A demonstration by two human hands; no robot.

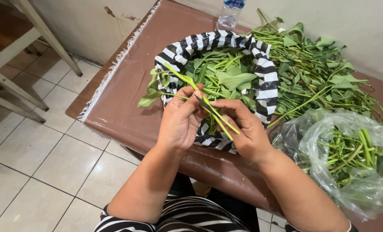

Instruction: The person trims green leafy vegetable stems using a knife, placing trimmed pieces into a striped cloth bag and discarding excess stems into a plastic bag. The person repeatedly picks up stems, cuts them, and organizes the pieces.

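My left hand and my right hand together hold one long green leafy stalk over the near edge of a black-and-white striped bag. The left thumb and fingers pinch the stalk near its middle; its leaves hang out to the left of the bag. The right hand's fingers grip the lower stem end, which sticks out between the two hands. The striped bag is filled with plucked green leaves and stems.
A heap of uncut leafy stalks lies right of the bag on a brown-covered table. A clear plastic bag with stems sits at the right. A plastic bottle stands behind. Wooden furniture legs stand on the tiled floor at left.
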